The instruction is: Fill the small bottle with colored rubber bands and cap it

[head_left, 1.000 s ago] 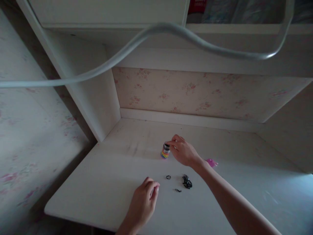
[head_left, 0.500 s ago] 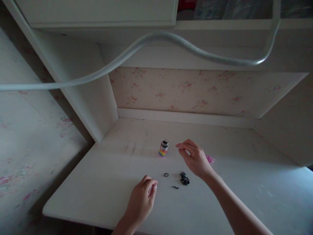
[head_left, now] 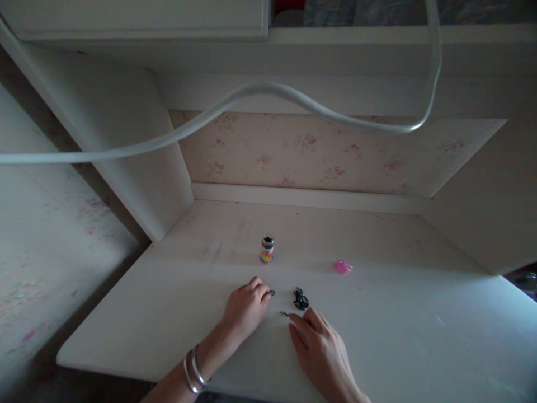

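Note:
Close to the desk's front, my left hand (head_left: 246, 305) pinches a small black elastic band (head_left: 272, 293), which pokes out past its fingertips. My right hand (head_left: 318, 344) is low over the desk, thumb and index finger a little apart. Its index fingertip meets another black band (head_left: 284, 313), thin and twisted; whether it presses on it I cannot tell. Just beyond that hand lies a small heap of black elastic bands (head_left: 300, 299). Farther back stands a clear jar (head_left: 267, 249) with multicoloured contents at the bottom and black ones at the top.
A pink crumpled item (head_left: 343, 267) lies on the white desk (head_left: 403, 324), to the right of the jar. A white cable (head_left: 268, 88) hangs across the upper view, in front of the cabinet (head_left: 138, 19). Side panels and a flowered wall enclose the desk.
My left hand has moved up and right and now holds the band that lay loose. My right hand has come down from beside the jar to the twisted band. The view shifted slightly.

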`<state>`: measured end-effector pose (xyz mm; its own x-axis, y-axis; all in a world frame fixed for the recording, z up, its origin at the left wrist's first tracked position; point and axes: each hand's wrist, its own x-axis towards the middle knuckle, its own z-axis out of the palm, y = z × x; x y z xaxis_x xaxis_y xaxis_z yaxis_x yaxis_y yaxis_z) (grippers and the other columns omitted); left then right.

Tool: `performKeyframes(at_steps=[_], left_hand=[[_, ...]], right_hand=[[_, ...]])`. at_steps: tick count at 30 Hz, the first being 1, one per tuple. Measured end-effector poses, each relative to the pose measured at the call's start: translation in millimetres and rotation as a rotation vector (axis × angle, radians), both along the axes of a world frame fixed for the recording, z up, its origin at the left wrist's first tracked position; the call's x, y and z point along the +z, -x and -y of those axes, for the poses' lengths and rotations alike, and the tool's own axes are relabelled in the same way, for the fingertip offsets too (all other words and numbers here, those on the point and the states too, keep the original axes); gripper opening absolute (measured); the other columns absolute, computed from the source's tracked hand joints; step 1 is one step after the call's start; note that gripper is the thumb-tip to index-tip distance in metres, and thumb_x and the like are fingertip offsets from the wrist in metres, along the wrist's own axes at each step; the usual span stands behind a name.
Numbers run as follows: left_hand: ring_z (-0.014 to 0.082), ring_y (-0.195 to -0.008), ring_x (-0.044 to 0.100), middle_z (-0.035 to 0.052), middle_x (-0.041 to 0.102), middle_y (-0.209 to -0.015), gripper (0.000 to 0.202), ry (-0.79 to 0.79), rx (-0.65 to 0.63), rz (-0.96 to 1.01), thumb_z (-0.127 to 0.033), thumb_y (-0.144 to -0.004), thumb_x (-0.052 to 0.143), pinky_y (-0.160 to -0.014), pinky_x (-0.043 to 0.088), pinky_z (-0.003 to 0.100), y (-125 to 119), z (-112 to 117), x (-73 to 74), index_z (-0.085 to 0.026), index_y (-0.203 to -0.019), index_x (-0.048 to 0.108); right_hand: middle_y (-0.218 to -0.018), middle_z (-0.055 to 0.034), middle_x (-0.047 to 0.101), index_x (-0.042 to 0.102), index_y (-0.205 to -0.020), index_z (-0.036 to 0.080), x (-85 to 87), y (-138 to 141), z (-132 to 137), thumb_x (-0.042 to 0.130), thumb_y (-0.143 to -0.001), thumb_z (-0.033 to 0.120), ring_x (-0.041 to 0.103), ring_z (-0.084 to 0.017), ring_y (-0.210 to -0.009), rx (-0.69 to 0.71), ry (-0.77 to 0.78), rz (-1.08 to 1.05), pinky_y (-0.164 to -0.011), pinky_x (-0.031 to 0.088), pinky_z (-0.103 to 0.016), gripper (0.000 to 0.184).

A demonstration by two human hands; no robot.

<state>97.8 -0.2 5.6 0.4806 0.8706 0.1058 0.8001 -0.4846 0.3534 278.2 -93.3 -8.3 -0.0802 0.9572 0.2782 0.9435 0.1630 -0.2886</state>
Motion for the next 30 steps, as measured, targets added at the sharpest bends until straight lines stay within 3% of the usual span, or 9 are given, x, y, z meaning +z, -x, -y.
performKeyframes(at_steps=[3,6,11,14,17,24,30], left_hand=[[0.0126,-0.078,0.063,0.0000,0.062,-0.091,0.019,-0.026,-0.014,-0.024,-0.022,-0.094,0.046,-0.069,0.044,0.021,-0.3,-2.1,-0.2,-0.023,-0.088,0.064],[0.0121,-0.077,0.063,0.0008,0.062,-0.090,0.021,-0.046,-0.004,0.036,-0.022,-0.095,0.042,-0.069,0.045,0.021,3.0,-6.3,8.8,-0.022,-0.089,0.063],[0.0128,-0.080,0.062,0.0033,0.062,-0.096,0.021,-0.170,0.052,0.235,-0.026,-0.096,0.042,-0.077,0.046,0.023,8.5,-31.0,49.1,-0.021,-0.097,0.062],[0.0129,-0.081,0.062,0.0036,0.062,-0.096,0.021,-0.284,0.079,0.249,-0.028,-0.097,0.043,-0.076,0.046,0.023,6.3,-49.9,75.0,-0.020,-0.100,0.062],[0.0128,-0.082,0.061,0.0034,0.060,-0.098,0.022,-0.346,0.090,0.189,-0.029,-0.097,0.041,-0.075,0.045,0.022,-0.5,-63.7,90.5,-0.021,-0.100,0.062],[0.0117,-0.074,0.059,0.0018,0.058,-0.099,0.025,-0.353,0.116,-0.007,-0.030,-0.098,0.038,-0.063,0.041,0.022,-12.7,-73.9,88.9,-0.023,-0.098,0.062],[0.0124,-0.075,0.060,0.0021,0.059,-0.098,0.027,-0.351,0.107,0.004,-0.029,-0.098,0.036,-0.064,0.042,0.022,-8.7,-72.9,89.4,-0.024,-0.097,0.062]], right_hand=[[-0.077,-0.0014,0.059,0.068,-0.097,0.030,-2.8,5.5,-0.6,0.045,-0.092,0.027,0.060,-0.014,-0.066,-0.021,0.001,-0.007,-0.056,0.042,-0.023,0.024],[-0.077,-0.0014,0.060,0.068,-0.093,0.030,-5.9,8.4,-3.6,0.043,-0.093,0.028,0.061,-0.014,-0.066,-0.038,-0.020,-0.013,-0.055,0.041,-0.022,0.026],[-0.080,-0.0016,0.062,0.067,-0.098,0.030,-6.3,8.9,-9.2,0.042,-0.093,0.028,0.063,-0.015,-0.067,-0.060,-0.042,-0.013,-0.052,0.042,-0.022,0.026],[-0.079,-0.0017,0.062,0.067,-0.094,0.029,-5.9,8.9,-9.9,0.041,-0.094,0.027,0.064,-0.015,-0.067,-0.069,-0.052,-0.029,-0.053,0.042,-0.022,0.026],[-0.080,-0.0020,0.063,0.068,-0.092,0.029,-6.5,8.6,-9.2,0.042,-0.093,0.027,0.064,-0.015,-0.067,-0.072,-0.066,-0.047,-0.052,0.043,-0.022,0.026],[-0.082,-0.0004,0.063,0.065,-0.088,0.030,-8.7,7.2,-10.1,0.041,-0.093,0.027,0.064,-0.015,-0.064,-0.099,-0.030,-0.057,-0.050,0.043,-0.023,0.024],[-0.088,-0.0003,0.065,0.064,-0.088,0.030,-9.0,6.1,-11.7,0.041,-0.093,0.026,0.064,-0.014,-0.063,-0.102,-0.035,-0.083,-0.050,0.044,-0.021,0.024]])
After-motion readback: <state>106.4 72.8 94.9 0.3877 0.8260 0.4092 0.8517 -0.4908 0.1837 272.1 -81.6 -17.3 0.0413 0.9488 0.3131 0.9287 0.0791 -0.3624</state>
